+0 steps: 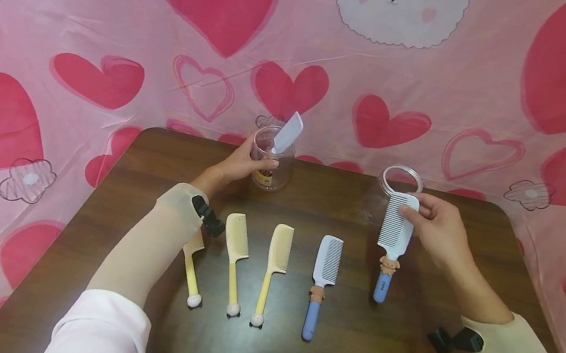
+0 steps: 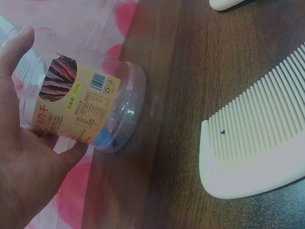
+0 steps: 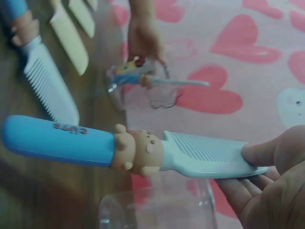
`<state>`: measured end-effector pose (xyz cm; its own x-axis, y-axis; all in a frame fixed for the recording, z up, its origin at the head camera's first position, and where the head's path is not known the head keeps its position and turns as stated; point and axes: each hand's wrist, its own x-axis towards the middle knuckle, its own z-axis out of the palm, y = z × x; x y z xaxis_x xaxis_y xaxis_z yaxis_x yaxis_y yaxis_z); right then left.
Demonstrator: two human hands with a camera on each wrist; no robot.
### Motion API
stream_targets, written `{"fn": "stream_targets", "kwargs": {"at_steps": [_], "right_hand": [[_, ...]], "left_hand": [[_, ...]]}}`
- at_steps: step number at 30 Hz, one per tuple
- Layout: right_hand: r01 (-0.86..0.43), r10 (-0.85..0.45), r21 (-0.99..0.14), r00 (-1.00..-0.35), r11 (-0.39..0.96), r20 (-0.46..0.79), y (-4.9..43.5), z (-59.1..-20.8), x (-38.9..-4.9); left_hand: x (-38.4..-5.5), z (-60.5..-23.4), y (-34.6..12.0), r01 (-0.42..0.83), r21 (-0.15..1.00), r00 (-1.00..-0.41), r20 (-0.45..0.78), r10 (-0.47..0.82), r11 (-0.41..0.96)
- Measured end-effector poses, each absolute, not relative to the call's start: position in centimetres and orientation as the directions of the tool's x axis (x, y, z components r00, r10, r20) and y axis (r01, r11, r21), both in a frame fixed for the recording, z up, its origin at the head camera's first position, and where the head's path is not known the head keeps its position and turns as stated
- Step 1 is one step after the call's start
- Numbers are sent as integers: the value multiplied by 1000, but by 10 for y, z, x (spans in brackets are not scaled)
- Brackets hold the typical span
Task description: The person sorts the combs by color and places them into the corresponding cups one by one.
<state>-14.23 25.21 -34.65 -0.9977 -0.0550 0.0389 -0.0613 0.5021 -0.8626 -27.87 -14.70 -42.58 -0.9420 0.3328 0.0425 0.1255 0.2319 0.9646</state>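
Note:
My left hand (image 1: pixel 238 165) grips a clear plastic jar (image 2: pixel 128 109) with a label, thumb and fingers round its side. A comb (image 1: pixel 289 132) stands tilted in that jar, its pale blade above the rim and its blue handle inside. My right hand (image 1: pixel 440 224) pinches the blade end of a blue-handled comb (image 3: pixel 209 152) with a brown animal figure at its neck. This comb hangs handle down, in front of a second clear jar (image 1: pixel 372 206) in the head view. Another blue-handled comb (image 1: pixel 312 317) lies on the table between the hands.
Three yellow combs lie on the brown wooden table (image 1: pixel 159 339): a left one (image 1: pixel 191 272) partly hidden by my left forearm, a middle one (image 1: pixel 237 248) and a right one (image 1: pixel 280 248). A pink cloth (image 1: pixel 371 81) with hearts hangs behind the table.

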Motion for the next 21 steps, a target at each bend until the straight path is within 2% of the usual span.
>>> {"fn": "stream_targets", "kwargs": {"at_steps": [6,10,21], "right_hand": [[-160,7,-966,-986,203,164,242,-334,-145],[-241,56,-971,-969,-1,240,235,-327,-149],[-409,251,-878,-903,-250,349,209,-312,-166]], "left_hand": [[-279,-427,-148,120,963,-944,35,329,241],[-278,-426,-148,115,963,-941,28,337,243],[-278,-426,-148,111,966,-937,24,347,234]]}}
